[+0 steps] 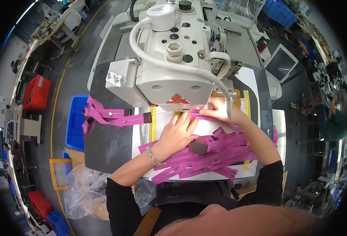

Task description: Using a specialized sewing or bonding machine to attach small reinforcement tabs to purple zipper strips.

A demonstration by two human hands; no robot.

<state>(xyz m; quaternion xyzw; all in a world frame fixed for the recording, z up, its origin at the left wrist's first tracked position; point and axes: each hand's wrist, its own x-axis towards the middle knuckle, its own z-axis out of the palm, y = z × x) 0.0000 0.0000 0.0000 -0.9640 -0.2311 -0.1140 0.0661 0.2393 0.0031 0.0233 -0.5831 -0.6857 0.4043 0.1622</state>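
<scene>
Under the front of a white sewing machine head [173,88], a pink zipper strip [199,114] lies between my hands. My right hand [217,110] closes its fingers on that strip, just right of the machine head. Flat and with fingers apart, my left hand [177,135] rests on the work surface, fingertips at the strip's left end. That end is partly hidden by the machine head. Below both hands, several pink zippers [205,159] lie in an overlapping pile. A dark square piece [198,145] sits on top, next to my left thumb.
More pink zippers with dark ends [118,118] hang over the table's left side, near a blue bin [77,122]. Clear plastic bags [85,192] lie at lower left. A tablet-like screen [281,63] stands at right; a person in green [335,124] is farther off.
</scene>
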